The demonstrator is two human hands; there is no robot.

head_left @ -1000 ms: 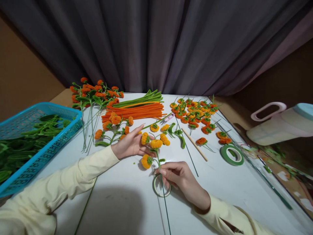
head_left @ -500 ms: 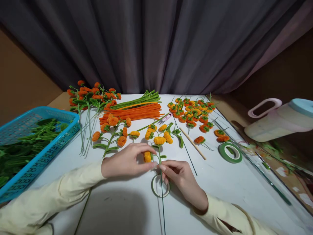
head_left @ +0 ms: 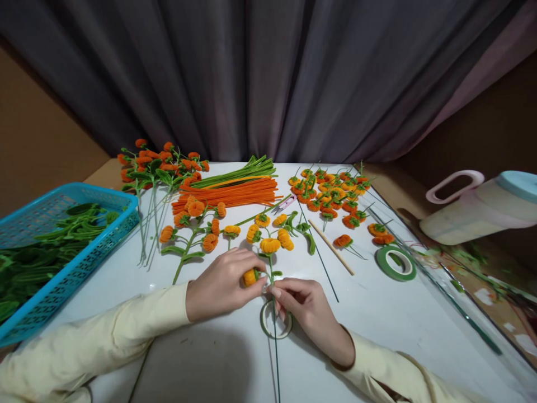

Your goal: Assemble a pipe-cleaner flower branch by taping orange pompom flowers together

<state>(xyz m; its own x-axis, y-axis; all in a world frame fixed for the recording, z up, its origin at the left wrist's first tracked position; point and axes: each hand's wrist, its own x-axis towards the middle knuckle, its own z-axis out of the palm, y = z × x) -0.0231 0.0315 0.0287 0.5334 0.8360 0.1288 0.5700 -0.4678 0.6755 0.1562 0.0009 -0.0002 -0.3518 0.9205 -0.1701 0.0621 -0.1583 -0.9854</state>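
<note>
The right hand (head_left: 312, 310) pinched the stem (head_left: 271, 267); the left hand (head_left: 224, 282) curved around one yellow pumpkin (head_left: 249, 277), its grip unclear. At the table's (head_left: 210, 364) left edge stood a basket (head_left: 100, 246).

We're at a handicraft spot, home or workshop, hard to say! Dark curtain (head_left: 268, 78) right behind the far edge of the white surface (head_left: 377, 324); fuzzy orange stems (head_left: 230, 193) bundled near that edge; pumpkin-shaped heads (head_left: 326, 197) massed towards the far right corner; a blue basket (head_left: 71, 274) of green leaves (head_left: 46, 266) along the left edge; green tape roll (head_left: 381, 263) near the right edge; and a yellow pumpkin spray (head_left: 271, 245) held mid-surface!
</note>
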